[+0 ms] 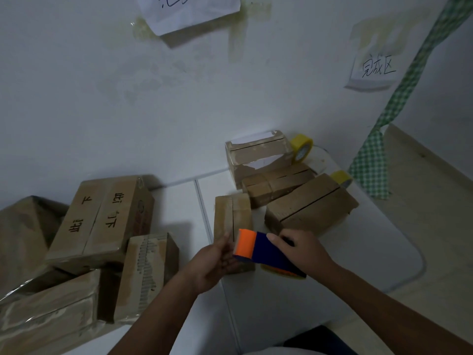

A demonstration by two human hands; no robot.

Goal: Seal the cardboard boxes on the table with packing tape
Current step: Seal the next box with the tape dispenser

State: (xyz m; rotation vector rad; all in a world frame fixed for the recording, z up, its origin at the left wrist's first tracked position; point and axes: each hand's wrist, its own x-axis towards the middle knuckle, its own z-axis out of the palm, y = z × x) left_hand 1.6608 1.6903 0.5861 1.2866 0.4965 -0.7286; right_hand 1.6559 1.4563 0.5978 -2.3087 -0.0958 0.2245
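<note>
My right hand (305, 248) grips a blue tape dispenser (268, 252) with an orange front end, held over the near end of a small cardboard box (231, 213). My left hand (217, 260) lies open, palm up, fingers touching the dispenser's orange end and the box's near end. A yellowish tape roll shows under the dispenser. Three more small boxes sit behind: a long one (311, 206), a flat one (276, 184) and a taller one (258, 156) against the wall.
Two yellow tape rolls (302, 148) (341, 178) stand behind the boxes. A pile of larger cardboard boxes (102, 221) fills the left of the white table (358, 257). Paper notes hang on the wall. A green checked cloth (371, 160) hangs at right.
</note>
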